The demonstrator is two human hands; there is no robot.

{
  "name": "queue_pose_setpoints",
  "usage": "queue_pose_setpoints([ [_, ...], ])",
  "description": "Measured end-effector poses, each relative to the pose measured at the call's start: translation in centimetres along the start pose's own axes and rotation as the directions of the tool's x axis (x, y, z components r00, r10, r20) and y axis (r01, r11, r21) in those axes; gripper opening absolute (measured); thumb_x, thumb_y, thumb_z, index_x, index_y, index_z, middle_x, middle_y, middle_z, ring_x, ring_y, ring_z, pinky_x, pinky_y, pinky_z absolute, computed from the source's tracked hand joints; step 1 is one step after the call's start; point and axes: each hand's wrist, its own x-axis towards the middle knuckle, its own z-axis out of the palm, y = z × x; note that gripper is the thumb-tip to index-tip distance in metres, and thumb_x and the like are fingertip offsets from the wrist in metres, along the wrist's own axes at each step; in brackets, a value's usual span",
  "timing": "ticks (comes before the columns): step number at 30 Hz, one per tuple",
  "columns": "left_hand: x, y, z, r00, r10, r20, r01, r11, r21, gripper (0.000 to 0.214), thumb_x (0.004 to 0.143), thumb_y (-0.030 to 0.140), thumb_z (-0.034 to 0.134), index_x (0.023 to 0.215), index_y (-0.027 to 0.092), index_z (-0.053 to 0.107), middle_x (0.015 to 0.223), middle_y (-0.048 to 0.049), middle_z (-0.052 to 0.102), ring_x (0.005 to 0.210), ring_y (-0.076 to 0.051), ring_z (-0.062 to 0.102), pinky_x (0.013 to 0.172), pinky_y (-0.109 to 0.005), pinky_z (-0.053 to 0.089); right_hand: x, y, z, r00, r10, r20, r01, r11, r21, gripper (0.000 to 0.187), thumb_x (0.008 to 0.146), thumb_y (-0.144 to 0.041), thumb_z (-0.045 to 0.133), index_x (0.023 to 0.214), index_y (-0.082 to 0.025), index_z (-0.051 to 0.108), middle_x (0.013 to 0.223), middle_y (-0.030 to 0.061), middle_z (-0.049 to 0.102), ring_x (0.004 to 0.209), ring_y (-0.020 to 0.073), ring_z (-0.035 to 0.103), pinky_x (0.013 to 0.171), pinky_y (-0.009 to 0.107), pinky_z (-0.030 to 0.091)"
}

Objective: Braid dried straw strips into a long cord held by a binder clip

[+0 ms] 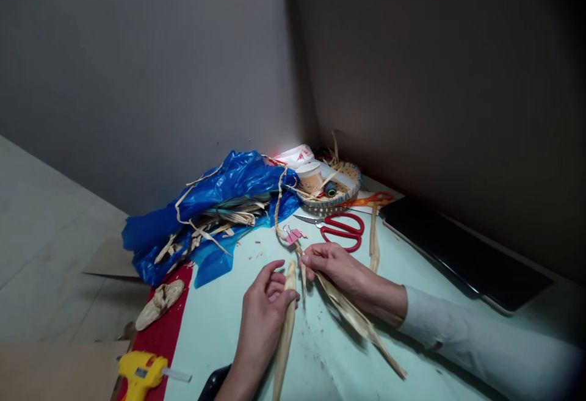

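Straw-coloured husk strip point(285, 334) is pinched in the left grip point(268, 303); the right grip point(336, 268) pinches husk strands point(344, 307), pink binder clip point(293, 237) just beyond; seemingly plaiting, calling next for even tension.

The single view looks forward and down from the wearer's head, near above the pale green tabletop point(220, 315) at lower centre, facing smooth grey walls point(183, 53) across the upper frame.
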Motion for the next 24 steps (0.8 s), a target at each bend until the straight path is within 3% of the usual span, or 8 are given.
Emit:
queue_pose_setpoints([
  [5, -0.7, 0.7, 0.3, 0.997, -0.059, 0.054, 0.057, 0.997, 0.048, 0.031, 0.065, 0.017, 0.067, 0.096, 0.013, 0.063, 0.069, 0.0032, 0.057, 0.059, -0.012, 0.06, 0.057, -0.022, 0.046, 0.1, 0.1, 0.0, 1.0, 0.002, 0.016, -0.002, 1.0, -0.009, 0.028, 0.081, -0.031, 0.055, 0.058, -0.015, 0.054, 0.059, -0.0005, 0.051, 0.055, 0.0108, 0.039, 0.054, 0.025, 0.027],
  [9, -1.2, 0.2, 0.3, 0.998, -0.036, 0.052, 0.027, 0.986, 0.163, 0.025, 0.074, 0.026, 0.063, 0.096, 0.014, 0.063, 0.068, 0.0031, 0.055, 0.059, -0.014, 0.062, 0.057, -0.024, 0.048, 0.0, -0.2, 0.1, 1.0, 0.007, -0.003, -0.007, 1.0, -0.03, 0.029, 0.081, -0.033, 0.056, 0.059, -0.015, 0.056, 0.058, -0.0011, 0.05, 0.054, 0.0109, 0.039, 0.053, 0.025, 0.027],
  [14, -1.3, -0.1, 0.5, 0.997, -0.034, 0.069, 0.017, 0.973, 0.229, 0.025, 0.075, 0.024, 0.059, 0.098, 0.015, 0.063, 0.064, 0.0043, 0.053, 0.055, -0.016, 0.064, 0.053, -0.024, 0.046, 0.0, -0.3, 0.1, 1.0, -0.015, -0.014, 0.014, 0.999, -0.049, 0.028, 0.082, -0.03, 0.055, 0.058, -0.015, 0.057, 0.06, -0.0001, 0.053, 0.056, 0.011, 0.039, 0.055, 0.025, 0.028],
  [19, -1.7, 0.8, 1.0, 0.991, -0.093, 0.098, 0.087, 0.994, 0.065, 0.028, 0.071, 0.026, 0.066, 0.096, 0.013, 0.065, 0.062, 0.0049, 0.052, 0.053, -0.014, 0.062, 0.051, -0.023, 0.047, 0.2, 0.2, 0.0, 0.996, -0.086, 0.005, 0.086, 0.989, -0.123, 0.027, 0.083, -0.03, 0.053, 0.06, -0.016, 0.058, 0.064, 0.0022, 0.061, 0.059, 0.0126, 0.045, 0.061, 0.026, 0.034],
  [24, -2.3, 1.3, 1.0, 0.98, -0.165, 0.114, 0.182, 0.972, -0.151, 0.033, 0.068, 0.028, 0.072, 0.096, 0.013, 0.067, 0.066, 0.0051, 0.051, 0.051, -0.012, 0.061, 0.05, -0.022, 0.048, 0.3, 0.5, 0.0, 0.998, -0.069, -0.009, 0.067, 0.986, -0.153, 0.026, 0.084, -0.033, 0.054, 0.065, -0.016, 0.058, 0.064, 0.0021, 0.063, 0.06, 0.0138, 0.051, 0.062, 0.026, 0.037],
])
